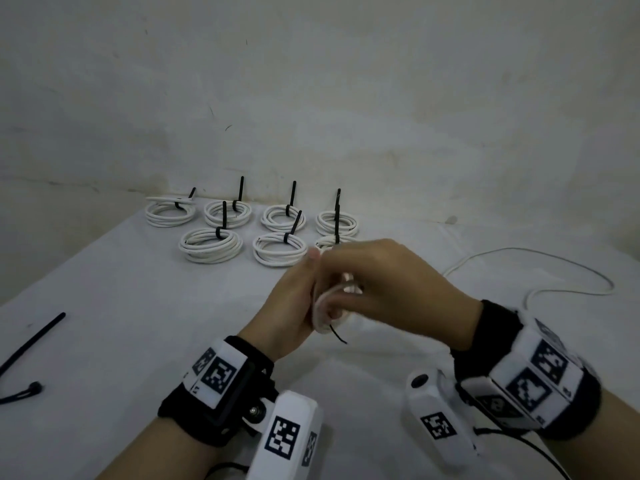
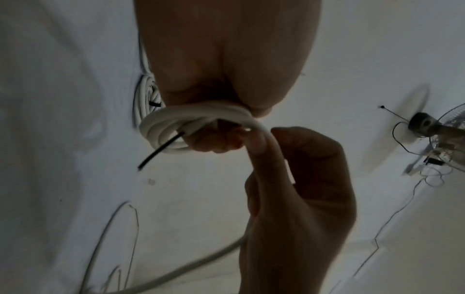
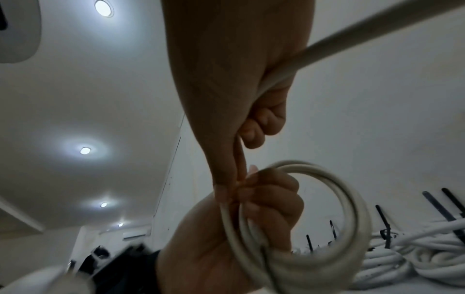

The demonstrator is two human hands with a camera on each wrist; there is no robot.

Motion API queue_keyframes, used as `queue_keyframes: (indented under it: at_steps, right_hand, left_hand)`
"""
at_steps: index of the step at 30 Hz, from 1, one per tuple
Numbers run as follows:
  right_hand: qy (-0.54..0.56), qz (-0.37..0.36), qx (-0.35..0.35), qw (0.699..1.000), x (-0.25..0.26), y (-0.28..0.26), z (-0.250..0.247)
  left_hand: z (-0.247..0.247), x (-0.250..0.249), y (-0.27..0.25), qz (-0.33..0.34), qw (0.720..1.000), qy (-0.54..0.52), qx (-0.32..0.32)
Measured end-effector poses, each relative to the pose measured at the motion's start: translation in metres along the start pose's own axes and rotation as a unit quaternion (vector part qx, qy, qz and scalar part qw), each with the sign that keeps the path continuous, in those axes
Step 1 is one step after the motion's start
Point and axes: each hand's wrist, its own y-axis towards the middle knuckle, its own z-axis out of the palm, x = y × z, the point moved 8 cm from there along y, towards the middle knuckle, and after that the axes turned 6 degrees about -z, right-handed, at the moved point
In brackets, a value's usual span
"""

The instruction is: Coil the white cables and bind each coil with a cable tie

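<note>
Above the white-covered table (image 1: 121, 306), my left hand (image 1: 301, 292) grips a small coil of white cable (image 1: 323, 308) with its fingers curled through the loops (image 2: 191, 123). A short black core end (image 2: 158, 153) sticks out of the coil. My right hand (image 1: 363, 282) is right next to it and pinches the free run of the same cable (image 3: 352, 35) between thumb and fingers, laying it against the coil (image 3: 339, 199). From my right hand the loose cable tail (image 1: 540, 252) trails over the table to the right.
Several bound white coils with upright black ties stand in two rows at the back, such as one (image 1: 211, 245) and another (image 1: 280, 249); one (image 1: 332, 241) is partly hidden behind my right hand. Loose black cable ties (image 1: 33, 337) lie at the left edge.
</note>
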Motion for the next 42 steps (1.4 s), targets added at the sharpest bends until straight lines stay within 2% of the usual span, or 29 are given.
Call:
queue_keyframes:
  at_steps: [3, 8, 12, 16, 19, 22, 26, 29, 33, 36, 39, 42]
  right_hand:
    - [0.042, 0.038, -0.064, 0.996, -0.020, 0.003, -0.018]
    - [0.095, 0.114, -0.155, 0.977, -0.060, -0.003, -0.026]
    - [0.079, 0.103, -0.098, 0.987, -0.059, -0.004, -0.001]
    - [0.035, 0.109, -0.028, 0.993, -0.057, -0.007, 0.017]
    - [0.058, 0.124, -0.017, 0.991, -0.057, -0.005, 0.017]
    - [0.105, 0.131, 0.003, 0.986, -0.057, -0.005, 0.017]
    - [0.070, 0.121, 0.012, 0.990, -0.059, -0.005, 0.013]
    - [0.068, 0.122, 0.017, 0.990, -0.059, -0.006, 0.016]
    - [0.065, 0.140, 0.021, 0.988, -0.060, -0.009, 0.017]
    - [0.067, 0.154, 0.005, 0.986, -0.062, -0.010, 0.015]
    - [0.073, 0.164, -0.002, 0.984, -0.062, -0.010, 0.016]
    - [0.088, 0.163, 0.005, 0.983, -0.059, -0.011, 0.019]
  left_hand:
    - [0.012, 0.002, -0.002, -0.033, 0.998, -0.012, 0.053]
    - [0.009, -0.002, -0.003, -0.053, 0.982, -0.159, 0.092]
    - [0.005, -0.005, -0.002, -0.045, 0.969, -0.223, 0.092]
    - [0.004, -0.008, -0.002, -0.035, 0.969, -0.227, 0.093]
    - [0.004, -0.013, -0.003, -0.020, 0.979, -0.180, 0.095]
    - [-0.009, -0.015, -0.001, -0.011, 0.996, -0.084, 0.012]
    - [-0.017, -0.019, -0.001, 0.011, 0.999, 0.012, -0.046]
    - [-0.019, -0.020, -0.003, 0.030, 0.993, 0.097, -0.068]
    - [-0.020, -0.027, -0.007, 0.063, 0.984, 0.146, -0.084]
    - [-0.023, -0.040, -0.013, 0.117, 0.963, 0.210, -0.118]
    - [-0.027, -0.048, -0.017, 0.155, 0.949, 0.226, -0.157]
    - [-0.030, -0.048, -0.017, 0.163, 0.944, 0.225, -0.176]
